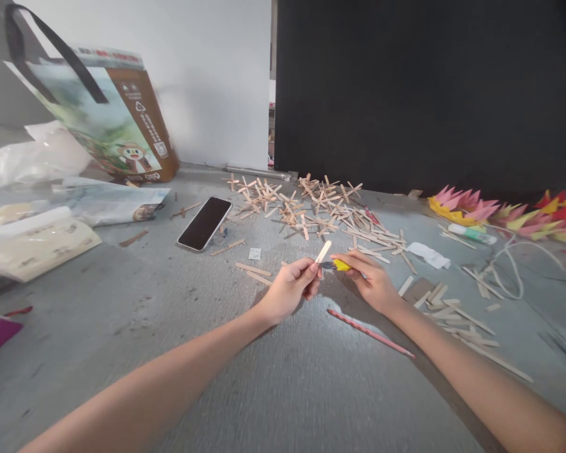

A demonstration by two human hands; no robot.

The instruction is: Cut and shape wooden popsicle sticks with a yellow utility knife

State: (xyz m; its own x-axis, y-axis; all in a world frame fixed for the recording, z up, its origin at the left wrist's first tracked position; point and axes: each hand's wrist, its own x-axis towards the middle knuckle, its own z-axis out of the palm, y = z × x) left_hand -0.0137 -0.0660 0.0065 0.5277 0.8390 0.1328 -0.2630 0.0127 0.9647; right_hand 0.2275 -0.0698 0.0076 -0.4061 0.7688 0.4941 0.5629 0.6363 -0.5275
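My left hand [290, 288] pinches a pale wooden craft stick [323, 251] that points up and to the right. My right hand [371, 279] grips a small yellow-handled cutter [338, 265], and its blade touches the stick near my left fingertips. Both hands hover just above the grey floor [179, 327]. A red pencil [370, 333] lies on the floor below my right hand. Behind the hands spreads a pile of wooden stick crosses [311, 207].
A black phone [204, 223] lies left of the pile. A printed carrier bag [101, 113], plastic bags and papers [33, 239] are at the left. Cut stick pieces [453, 314], a white cord [512, 267], a glue tube [471, 234] and coloured paper flowers [500, 211] are at the right.
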